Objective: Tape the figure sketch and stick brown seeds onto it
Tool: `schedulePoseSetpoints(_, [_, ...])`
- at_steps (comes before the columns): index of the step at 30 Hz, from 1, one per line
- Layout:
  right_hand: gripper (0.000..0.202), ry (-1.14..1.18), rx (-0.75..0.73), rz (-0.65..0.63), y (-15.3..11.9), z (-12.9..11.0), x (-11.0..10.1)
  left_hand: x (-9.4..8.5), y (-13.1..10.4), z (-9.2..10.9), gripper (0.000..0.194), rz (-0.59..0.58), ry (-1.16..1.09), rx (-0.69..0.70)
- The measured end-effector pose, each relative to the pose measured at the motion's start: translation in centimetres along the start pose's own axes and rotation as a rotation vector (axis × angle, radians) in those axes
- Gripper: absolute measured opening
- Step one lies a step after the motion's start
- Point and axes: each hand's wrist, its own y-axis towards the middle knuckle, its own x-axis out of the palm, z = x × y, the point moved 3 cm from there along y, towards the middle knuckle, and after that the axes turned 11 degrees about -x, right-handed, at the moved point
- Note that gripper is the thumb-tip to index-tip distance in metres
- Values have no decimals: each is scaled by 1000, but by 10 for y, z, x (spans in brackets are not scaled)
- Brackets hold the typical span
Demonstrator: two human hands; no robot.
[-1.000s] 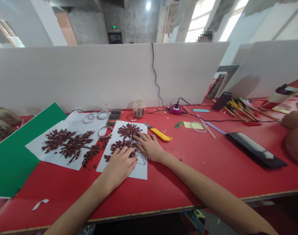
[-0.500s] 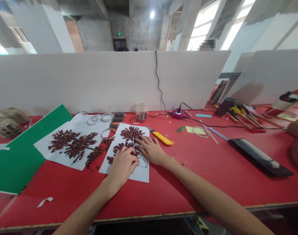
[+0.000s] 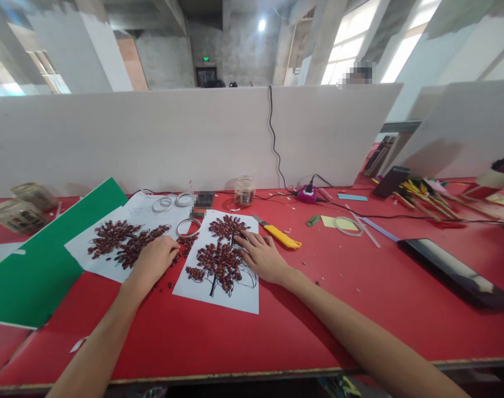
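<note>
My right hand [image 3: 264,257] lies with its fingers stretched out over the right edge of a white sheet [image 3: 235,304]. Reddish-brown seeds [image 3: 221,260] cover much of a plant drawing there; outlined leaves near that hand show bare paper. My left hand [image 3: 158,257] is at a loose pile of seeds [image 3: 188,243] between this sheet and a second one [image 3: 84,243]. Its fingers are curled together, and whatever is between their tips is hidden. The second sheet bears a similar drawing filled with seeds [image 3: 113,237], partly covered by my left hand.
A yellow utility knife [image 3: 283,236] lies right of the sheet, blade out. Behind stand a glass jar [image 3: 244,192] and tape rolls [image 3: 188,227]. A green board [image 3: 40,271] is at left, a dark tablet-like device [image 3: 455,271] at right. A white partition [image 3: 173,138] borders the red table [image 3: 318,331].
My left hand has moved left from the right-hand sheet to the loose seed pile, uncovering the drawing's lower part and stem. My right hand stays on the sheet. The view has shifted slightly.
</note>
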Motion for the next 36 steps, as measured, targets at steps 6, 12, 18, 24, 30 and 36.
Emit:
schedulePoseSetpoints(6, [45, 3, -2, 4, 0, -1, 0, -2, -6, 14, 23, -10, 95, -32])
schedulePoseSetpoints(12, [45, 13, -5, 7, 0, -2, -1, -11, -13, 37, 15, 3, -116, 57])
schedulePoseSetpoints(18, [46, 4, -1, -1, -1, -1, -1, 3, -33, 122, 9, -243, -555, 372])
schedulePoseSetpoints(24, [48, 15, -15, -42, -1, -2, -2, 17, -28, 152, 13, -212, -379, 586])
schedulePoseSetpoints(30, [46, 3, -12, -30, 0, -3, -4, 21, -33, 142, 19, -171, -292, 685])
schedulePoseSetpoints(36, [46, 12, -4, -18, 0, -2, -3, 24, -47, 138, 20, -99, -296, 742])
